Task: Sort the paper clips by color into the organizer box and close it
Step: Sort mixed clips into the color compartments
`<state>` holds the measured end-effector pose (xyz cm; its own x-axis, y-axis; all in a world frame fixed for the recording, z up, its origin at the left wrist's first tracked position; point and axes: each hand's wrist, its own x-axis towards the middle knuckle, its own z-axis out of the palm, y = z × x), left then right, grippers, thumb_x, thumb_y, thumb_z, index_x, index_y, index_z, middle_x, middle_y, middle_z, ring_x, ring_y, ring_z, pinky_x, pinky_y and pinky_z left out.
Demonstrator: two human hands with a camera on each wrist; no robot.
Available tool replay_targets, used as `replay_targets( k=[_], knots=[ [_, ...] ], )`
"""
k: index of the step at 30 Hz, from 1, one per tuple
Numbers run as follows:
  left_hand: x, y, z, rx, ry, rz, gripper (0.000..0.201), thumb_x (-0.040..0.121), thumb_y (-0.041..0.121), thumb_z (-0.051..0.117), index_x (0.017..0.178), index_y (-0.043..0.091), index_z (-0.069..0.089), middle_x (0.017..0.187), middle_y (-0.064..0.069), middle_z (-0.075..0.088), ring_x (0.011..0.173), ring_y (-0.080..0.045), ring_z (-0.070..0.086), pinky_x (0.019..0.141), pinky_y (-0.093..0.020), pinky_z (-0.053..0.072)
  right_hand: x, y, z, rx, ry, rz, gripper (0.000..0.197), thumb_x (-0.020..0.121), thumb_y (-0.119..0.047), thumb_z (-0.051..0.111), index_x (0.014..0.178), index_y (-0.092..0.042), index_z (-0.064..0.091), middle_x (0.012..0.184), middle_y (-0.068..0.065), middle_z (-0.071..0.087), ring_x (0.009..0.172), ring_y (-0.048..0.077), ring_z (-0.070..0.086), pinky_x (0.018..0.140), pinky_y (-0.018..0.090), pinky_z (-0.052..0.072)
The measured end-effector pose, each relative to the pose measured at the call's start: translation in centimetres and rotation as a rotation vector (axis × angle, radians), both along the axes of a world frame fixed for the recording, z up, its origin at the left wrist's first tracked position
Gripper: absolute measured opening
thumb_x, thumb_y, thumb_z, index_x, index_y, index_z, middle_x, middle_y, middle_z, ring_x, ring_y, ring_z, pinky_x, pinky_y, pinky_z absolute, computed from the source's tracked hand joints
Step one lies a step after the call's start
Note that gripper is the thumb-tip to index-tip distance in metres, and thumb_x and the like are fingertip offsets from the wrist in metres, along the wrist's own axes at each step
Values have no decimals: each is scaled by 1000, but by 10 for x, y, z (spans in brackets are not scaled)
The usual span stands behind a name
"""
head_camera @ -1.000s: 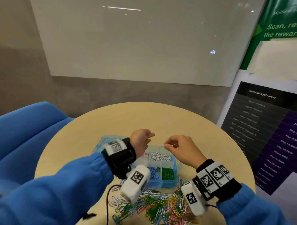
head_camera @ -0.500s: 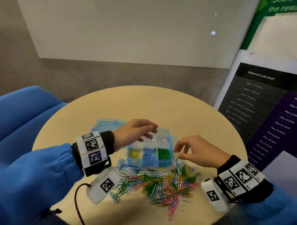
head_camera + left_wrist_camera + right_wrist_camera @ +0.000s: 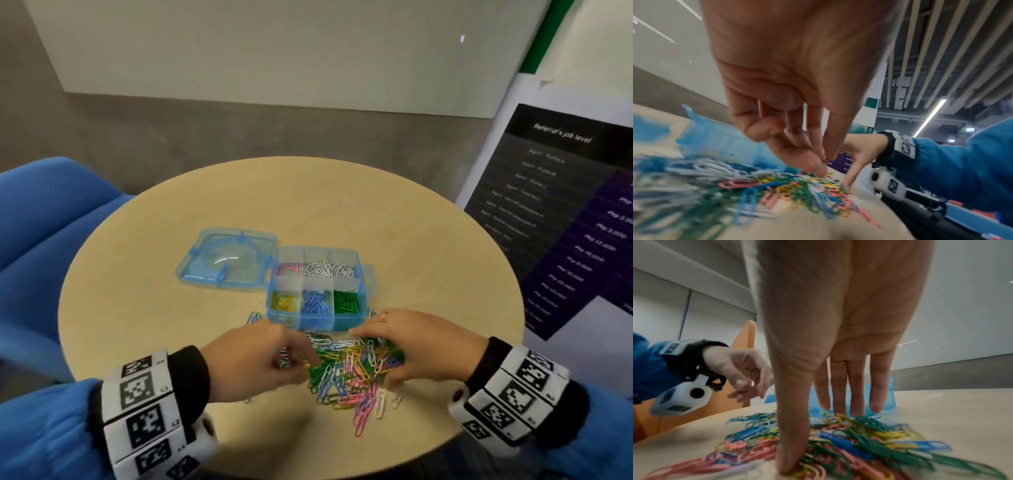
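Directly between the two hands lies the loose heap of mixed-colour wire paper clips, on the round pale wooden table just on the near side of the translucent blue plastic organizer box. Its hinged lid lies flat open to the left. Pink, white, yellow, blue and green clips already sit in separate compartments. The left hand hovers at the heap's left edge with fingertips drawn together over the clips; whether they pinch one I cannot tell. The right hand rests spread on the heap's right side, thumb and straight fingers touching clips. Both hands seem equally near; each picked clip must travel away from the person into the box.
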<state>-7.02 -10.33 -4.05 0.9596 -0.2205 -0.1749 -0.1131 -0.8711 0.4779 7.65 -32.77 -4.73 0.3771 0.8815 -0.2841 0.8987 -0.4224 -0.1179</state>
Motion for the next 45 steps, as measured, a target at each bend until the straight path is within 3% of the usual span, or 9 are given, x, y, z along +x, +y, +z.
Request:
replay_targets(
  k=[5, 12, 16, 19, 23, 28, 32, 42, 45],
  knots=[
    [-4, -32, -8, -184, 77, -150, 24, 93, 33, 59, 114, 30, 68, 105, 12, 69, 81, -5, 65, 79, -23, 52, 0, 16, 0, -12, -54, 45, 64, 83, -35, 70, 142, -32, 45, 129, -8, 57, 113, 14, 54, 92, 34, 47],
    [-3, -46, -19, -135, -6, -198, 39, 93, 24, 57, 133, 20, 58, 142, 6, 47, 116, -7, 50, 91, -4, 31, 0, 31, 1, 5, -93, 53, 29, 89, -23, 61, 118, -24, 68, 108, -1, 66, 100, 18, 59, 81, 29, 43],
    [1, -39, -21, -157, -8, -70, 39, 94, 33, 57, 132, 22, 58, 133, 10, 56, 111, -2, 54, 86, 1, 32, 0, 34, 9, 84, -66, 17, 23, 89, -22, 63, 111, -21, 72, 103, -1, 71, 92, 15, 63, 75, 21, 40],
    [4, -33, -19, -427, 112, 164, 26, 98, 28, 51, 116, 14, 65, 103, 1, 71, 81, -8, 67, 70, -19, 52, 3, 36, 17, 156, -3, -12, 20, 88, -20, 67, 106, -18, 75, 101, -2, 73, 74, -1, 55, 66, 8, 33],
    [9, -31, -11, -999, 376, 575, 40, 104, 34, 36, 105, 1, 58, 99, -16, 72, 72, -27, 69, 60, -28, 55, 6, 40, 31, 311, 144, -70, 16, 82, -19, 75, 98, -15, 77, 86, -3, 74, 56, -10, 53, 59, 5, 40],
    [22, -29, -12, -1621, 630, 750, 68, 101, 50, 28, 126, -8, 51, 116, -29, 65, 106, -38, 65, 83, -36, 56, -3, 50, 49, 520, 267, 23, 13, 79, -17, 79, 92, -15, 78, 80, -5, 74, 68, 1, 65, 66, 19, 53],
    [28, -36, -11, -2142, 629, 710, 47, 97, 26, 41, 129, -6, 53, 128, -24, 59, 110, -35, 63, 93, -50, 47, -12, 65, 44, 535, 289, 67, 23, 78, -14, 78, 100, -17, 77, 89, -2, 75, 78, 6, 68, 73, 23, 56],
    [32, -26, -17, -2221, 527, 756, 50, 103, 25, 30, 138, -9, 41, 131, -27, 55, 132, -27, 47, 83, -59, 47, -7, 72, 39, 510, 309, -1, 13, 80, -14, 77, 94, -15, 78, 83, -2, 76, 73, 4, 67, 69, 16, 53],
    [32, -26, -17, -2215, 511, 721, 52, 104, 30, 28, 126, -11, 52, 127, -25, 59, 119, -28, 56, 82, -56, 48, -8, 76, 37, 496, 295, -11, 11, 81, -13, 76, 92, -16, 78, 81, -3, 75, 71, 3, 66, 66, 12, 48]
  ],
)
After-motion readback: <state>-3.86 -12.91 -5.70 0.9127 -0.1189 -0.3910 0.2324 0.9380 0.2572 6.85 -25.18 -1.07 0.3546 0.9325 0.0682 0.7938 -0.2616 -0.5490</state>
